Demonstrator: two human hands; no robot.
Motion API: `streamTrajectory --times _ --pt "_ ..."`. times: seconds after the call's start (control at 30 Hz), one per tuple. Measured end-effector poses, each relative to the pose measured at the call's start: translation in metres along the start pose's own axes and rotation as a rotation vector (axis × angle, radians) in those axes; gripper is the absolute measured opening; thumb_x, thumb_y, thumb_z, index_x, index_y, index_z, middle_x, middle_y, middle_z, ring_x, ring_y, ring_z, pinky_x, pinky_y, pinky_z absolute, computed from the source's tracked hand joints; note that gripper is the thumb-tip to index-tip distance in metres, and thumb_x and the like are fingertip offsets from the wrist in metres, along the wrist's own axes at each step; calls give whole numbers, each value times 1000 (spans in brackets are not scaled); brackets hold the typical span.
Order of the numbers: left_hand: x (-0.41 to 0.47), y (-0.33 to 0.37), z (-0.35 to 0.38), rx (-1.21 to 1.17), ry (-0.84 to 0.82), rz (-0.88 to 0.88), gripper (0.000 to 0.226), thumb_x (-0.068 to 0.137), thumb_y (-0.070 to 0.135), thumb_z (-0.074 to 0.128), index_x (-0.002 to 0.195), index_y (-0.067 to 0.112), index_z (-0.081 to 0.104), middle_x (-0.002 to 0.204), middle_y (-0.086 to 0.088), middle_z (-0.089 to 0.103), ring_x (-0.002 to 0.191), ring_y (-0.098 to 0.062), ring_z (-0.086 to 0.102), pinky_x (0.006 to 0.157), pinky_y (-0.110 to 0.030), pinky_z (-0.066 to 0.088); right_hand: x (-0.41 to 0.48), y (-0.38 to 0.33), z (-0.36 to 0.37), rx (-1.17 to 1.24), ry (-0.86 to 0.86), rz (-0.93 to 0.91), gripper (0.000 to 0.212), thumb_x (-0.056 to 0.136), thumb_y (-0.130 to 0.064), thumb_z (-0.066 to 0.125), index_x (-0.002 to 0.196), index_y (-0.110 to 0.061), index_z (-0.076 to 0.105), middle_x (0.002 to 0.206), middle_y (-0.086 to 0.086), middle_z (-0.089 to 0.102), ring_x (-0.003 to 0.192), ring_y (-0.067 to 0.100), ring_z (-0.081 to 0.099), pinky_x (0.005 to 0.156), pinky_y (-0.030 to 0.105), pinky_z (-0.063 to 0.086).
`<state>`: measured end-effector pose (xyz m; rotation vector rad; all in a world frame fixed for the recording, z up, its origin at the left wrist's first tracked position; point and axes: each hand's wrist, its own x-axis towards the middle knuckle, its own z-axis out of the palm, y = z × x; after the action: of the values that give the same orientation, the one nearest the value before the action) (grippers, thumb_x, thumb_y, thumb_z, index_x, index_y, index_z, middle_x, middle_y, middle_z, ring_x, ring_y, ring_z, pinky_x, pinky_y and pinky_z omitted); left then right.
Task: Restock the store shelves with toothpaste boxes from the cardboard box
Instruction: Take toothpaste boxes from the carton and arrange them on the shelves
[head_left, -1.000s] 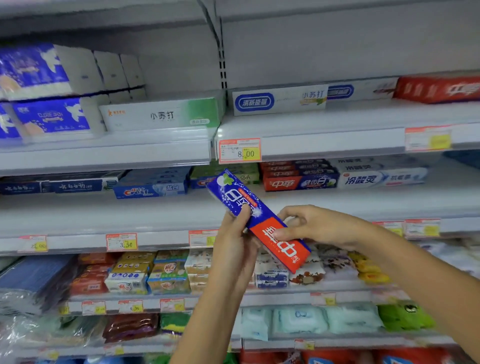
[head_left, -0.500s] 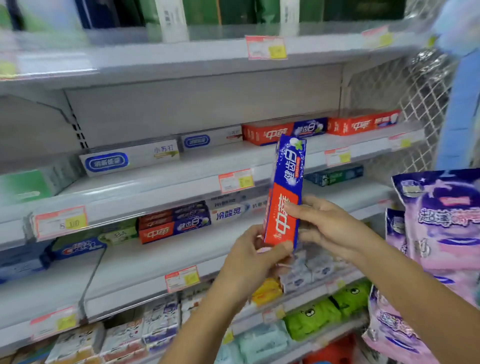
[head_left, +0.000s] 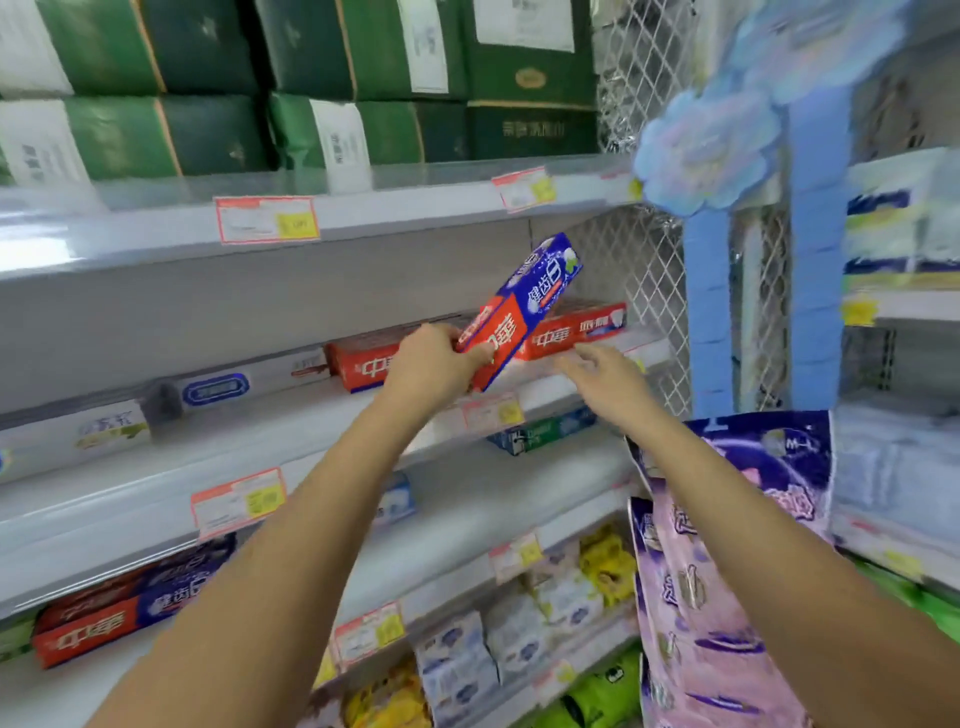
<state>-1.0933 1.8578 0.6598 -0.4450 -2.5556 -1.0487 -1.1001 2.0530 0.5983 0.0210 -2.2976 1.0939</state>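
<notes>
We are working at the second shelf (head_left: 234, 447), where red toothpaste boxes (head_left: 571, 330) line the far right end. Our red-and-blue toothpaste box (head_left: 524, 306) hangs tilted over that row, blue end up and right. Our left hand (head_left: 434, 364) clamps its red end. Our right hand (head_left: 602, 374) reaches in just to the right, fingers spread and empty. We should probably level the box first, then let the right hand guide it back flush.

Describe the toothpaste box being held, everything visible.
The toothpaste box is a long cardboard carton, red at its lower end, blue with white lettering above. It tilts up to the right before red boxes on a shelf. The left hand grips its red end; the open right hand seems clear of it.
</notes>
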Motion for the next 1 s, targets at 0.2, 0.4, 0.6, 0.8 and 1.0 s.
streamTrajectory --times 0.2,0.4,0.6,0.8,1.0 --pt "71 26 42 471 -72 84 46 89 43 60 116 6 61 111 -16 66 97 -34 62 84 -38 51 41 83 -7 -287 -100 3 64 98 -31 47 151 -9 17 158 13 13 145 28 16 117 37 16" --pt "92 16 60 485 -136 55 47 89 45 59 118 8 58 111 -11 66 92 -28 64 85 -39 53 52 96 -19 -387 -169 -38 74 96 -49 44 152 -23 4 160 1 -2 147 23 7 117 41 13" --pt "86 8 59 434 -168 71 48 90 43 58 126 12 54 116 -7 63 84 -19 60 76 -30 51 53 97 -17 -385 -157 -39 75 95 -49 46 153 -25 5 160 0 0 147 23 9 116 44 16" --pt "70 -8 37 411 -175 55 42 90 42 58 120 12 56 112 -5 64 83 -17 57 75 -28 46 54 93 -11 -376 -145 -8 73 96 -42 48 153 -23 5 160 0 -2 147 27 9 117 46 16" --pt "54 -19 27 318 -47 34 50 90 44 58 129 13 51 122 -8 61 93 -17 59 80 -29 49 54 91 -6 -363 -145 35 73 98 -37 46 153 -21 2 160 4 -3 146 32 10 117 46 16"
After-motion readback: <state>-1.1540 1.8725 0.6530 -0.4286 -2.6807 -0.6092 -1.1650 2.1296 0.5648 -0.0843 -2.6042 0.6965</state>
